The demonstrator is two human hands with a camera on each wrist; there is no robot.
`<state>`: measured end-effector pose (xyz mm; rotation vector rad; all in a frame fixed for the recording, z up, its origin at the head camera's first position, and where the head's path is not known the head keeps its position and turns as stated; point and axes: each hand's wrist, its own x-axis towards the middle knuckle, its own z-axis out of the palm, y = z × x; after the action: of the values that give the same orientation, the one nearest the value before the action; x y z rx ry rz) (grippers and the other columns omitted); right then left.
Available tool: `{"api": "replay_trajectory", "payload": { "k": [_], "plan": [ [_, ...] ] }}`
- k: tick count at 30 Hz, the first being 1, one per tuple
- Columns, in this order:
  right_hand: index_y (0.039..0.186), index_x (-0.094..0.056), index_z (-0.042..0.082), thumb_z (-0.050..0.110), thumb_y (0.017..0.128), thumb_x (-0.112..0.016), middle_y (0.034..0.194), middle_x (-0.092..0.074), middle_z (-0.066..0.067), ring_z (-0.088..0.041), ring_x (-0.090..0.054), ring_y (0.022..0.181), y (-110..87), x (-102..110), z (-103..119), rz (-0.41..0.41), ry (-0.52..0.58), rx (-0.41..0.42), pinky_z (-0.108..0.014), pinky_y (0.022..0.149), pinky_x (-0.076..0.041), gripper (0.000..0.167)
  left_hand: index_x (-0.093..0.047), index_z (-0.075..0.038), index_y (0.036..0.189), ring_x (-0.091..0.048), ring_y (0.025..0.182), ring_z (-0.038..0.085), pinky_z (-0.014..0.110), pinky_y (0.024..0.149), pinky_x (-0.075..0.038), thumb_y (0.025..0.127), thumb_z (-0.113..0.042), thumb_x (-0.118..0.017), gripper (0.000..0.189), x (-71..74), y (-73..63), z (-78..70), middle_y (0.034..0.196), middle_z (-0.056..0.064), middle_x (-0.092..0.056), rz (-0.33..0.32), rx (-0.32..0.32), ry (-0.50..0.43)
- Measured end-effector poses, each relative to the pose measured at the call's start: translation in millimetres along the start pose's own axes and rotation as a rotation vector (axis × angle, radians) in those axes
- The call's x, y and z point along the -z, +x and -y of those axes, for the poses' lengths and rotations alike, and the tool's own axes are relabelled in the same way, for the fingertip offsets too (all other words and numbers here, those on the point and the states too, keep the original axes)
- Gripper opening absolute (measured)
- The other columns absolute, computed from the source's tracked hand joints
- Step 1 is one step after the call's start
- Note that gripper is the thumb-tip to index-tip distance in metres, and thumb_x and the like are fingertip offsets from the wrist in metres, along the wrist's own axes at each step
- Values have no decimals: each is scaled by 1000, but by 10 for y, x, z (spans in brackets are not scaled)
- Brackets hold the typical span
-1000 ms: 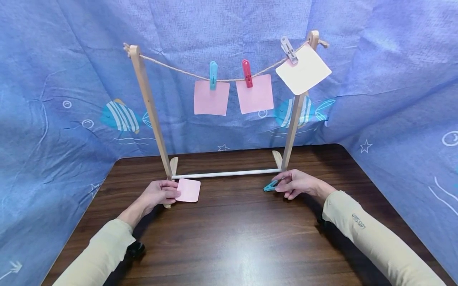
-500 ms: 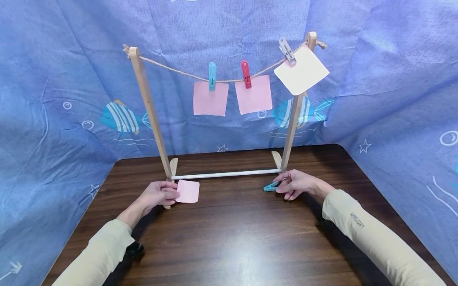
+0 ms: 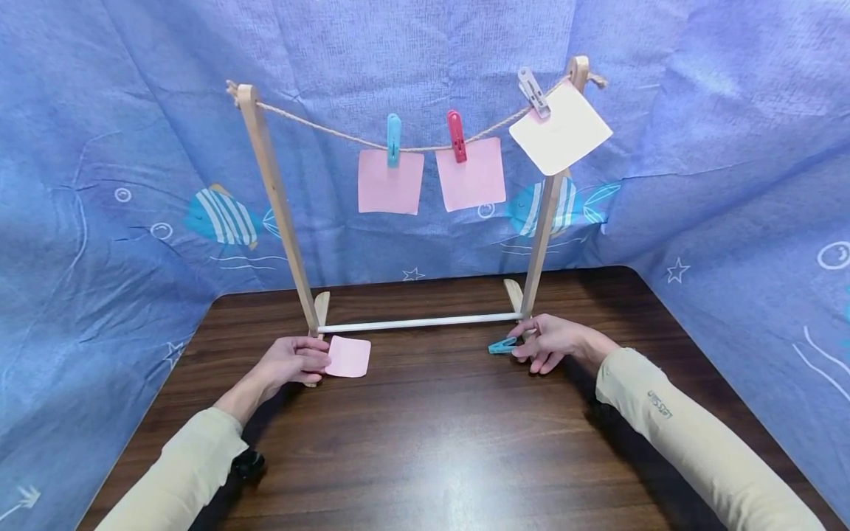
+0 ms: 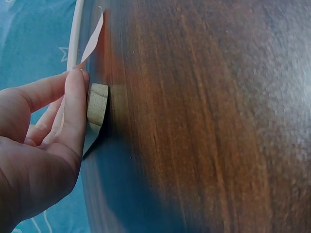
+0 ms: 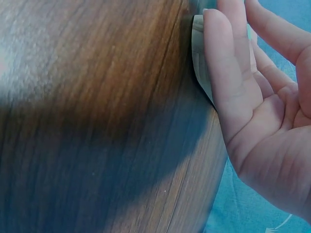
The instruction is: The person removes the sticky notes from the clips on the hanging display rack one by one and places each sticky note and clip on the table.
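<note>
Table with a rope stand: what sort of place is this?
Probably a curtained indoor work spot: a fish-print curtain hangs behind and beside the brown table, which bears a rope stand.

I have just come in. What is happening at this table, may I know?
A person's left hand holds a pink square, and the right hand pinches a turquoise peg, clipped to nothing. Both hands are low, near the feet of a wooden stand. On its rope, three pegs hold three more squares, two pink and one whitish.

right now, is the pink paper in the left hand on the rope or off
Off: the left hand pinches the pink paper near the tabletop, below the rope.
</note>
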<state>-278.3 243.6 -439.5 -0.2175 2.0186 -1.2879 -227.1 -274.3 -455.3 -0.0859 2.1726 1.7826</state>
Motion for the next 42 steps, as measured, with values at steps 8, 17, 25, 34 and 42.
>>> {"api": "replay_trajectory", "payload": {
  "k": [8,17,25,34,42],
  "plan": [
    [140,-50,-2,15,95,-72,89,-72,-14,-16,-69,58,-4,0,16,-3,-3,-17,-31,54,-59,53,-53,16,128,-71,79,13,27,65,-60,92,0,-72,44,16,-3,3,92,6,-74,-2,-2,3],
    [145,-45,-1,20,98,-70,88,-71,-14,-16,-68,57,2,-16,16,-25,-9,-35,-32,52,-59,58,-55,14,126,-70,76,12,25,62,-59,92,-1,-73,41,-2,-6,8,89,6,-73,-9,3,9],
    [145,-45,1,23,103,-62,90,-71,-15,-17,-69,60,5,-7,18,-21,0,-48,-33,54,-60,50,-56,14,129,-71,76,14,26,63,-60,94,-7,-72,44,-13,-15,-20,92,9,-72,-6,11,22],
    [147,-44,1,21,106,-57,92,-70,-16,-17,-69,61,-6,7,36,2,21,-58,-34,56,-61,47,-51,13,133,-73,80,17,29,65,-61,100,-11,-65,44,20,-10,-21,101,12,-73,6,29,15],
    [149,-40,-1,22,106,-57,105,-68,-21,-20,-72,69,-72,37,130,13,21,-31,-41,64,-62,52,-49,13,137,-73,85,21,32,68,-62,103,-14,-61,45,54,-31,-146,109,17,-70,123,36,46]
  ]
}}
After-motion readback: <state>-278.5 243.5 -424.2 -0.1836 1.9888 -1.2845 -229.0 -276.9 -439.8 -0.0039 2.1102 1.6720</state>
